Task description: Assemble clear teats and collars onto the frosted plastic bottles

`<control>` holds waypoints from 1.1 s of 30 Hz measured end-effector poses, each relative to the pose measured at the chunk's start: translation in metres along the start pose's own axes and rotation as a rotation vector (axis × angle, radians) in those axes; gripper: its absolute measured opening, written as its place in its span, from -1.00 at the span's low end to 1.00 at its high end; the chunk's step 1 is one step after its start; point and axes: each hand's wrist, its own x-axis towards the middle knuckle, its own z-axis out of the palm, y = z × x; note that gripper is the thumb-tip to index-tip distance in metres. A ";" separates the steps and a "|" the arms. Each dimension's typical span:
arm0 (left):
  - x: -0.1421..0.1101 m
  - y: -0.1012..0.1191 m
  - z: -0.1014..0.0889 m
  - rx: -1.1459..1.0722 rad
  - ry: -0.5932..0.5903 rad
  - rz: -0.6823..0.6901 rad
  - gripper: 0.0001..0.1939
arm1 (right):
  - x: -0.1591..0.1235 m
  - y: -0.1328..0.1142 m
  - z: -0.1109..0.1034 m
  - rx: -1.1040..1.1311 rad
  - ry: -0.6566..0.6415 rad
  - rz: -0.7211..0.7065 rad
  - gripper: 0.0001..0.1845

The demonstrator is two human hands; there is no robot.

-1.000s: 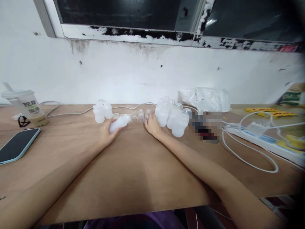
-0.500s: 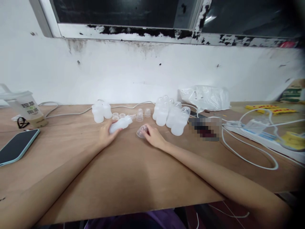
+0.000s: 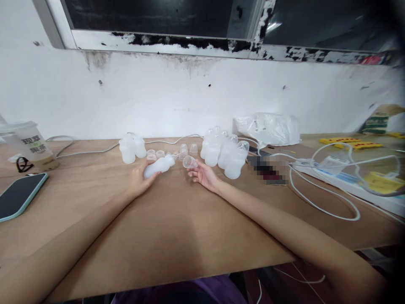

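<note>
My left hand [image 3: 141, 179] is wrapped round a translucent white bottle [image 3: 157, 166], which lies tilted with its neck towards the upper right. My right hand [image 3: 204, 175], palm turned partly up, pinches a clear plastic cap [image 3: 189, 161]; the cap's open mouth faces left, towards me. The cap and the bottle's neck are apart. Behind them stand more clear domed caps [image 3: 193, 148] and several pale rings [image 3: 160, 154]. Small clear pieces by the bottle's neck are hard to make out.
Two white bottles [image 3: 128, 151] stand at the back left, and several dome-capped bottles [image 3: 233, 164] at the right. Further out are a drink cup [image 3: 36, 147], a phone [image 3: 22, 196], a white plastic bag [image 3: 272, 128], a power strip [image 3: 335, 173] and loose white cables [image 3: 313, 207].
My right hand has turned over and lifted the clear cap slightly, so its opening now faces me. My left hand keeps its hold on the bottle. The view has shifted slightly.
</note>
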 end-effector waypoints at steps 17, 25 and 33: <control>-0.003 0.010 -0.009 -0.017 -0.130 0.005 -0.56 | -0.008 0.002 0.006 -0.202 -0.129 -0.175 -0.66; -0.005 0.011 -0.010 0.008 -0.163 -0.001 -0.55 | -0.008 0.004 0.007 -0.270 -0.168 -0.228 -0.62; -0.006 0.011 -0.010 0.016 -0.200 -0.013 -0.54 | -0.009 0.005 0.008 -0.271 -0.184 -0.255 -0.61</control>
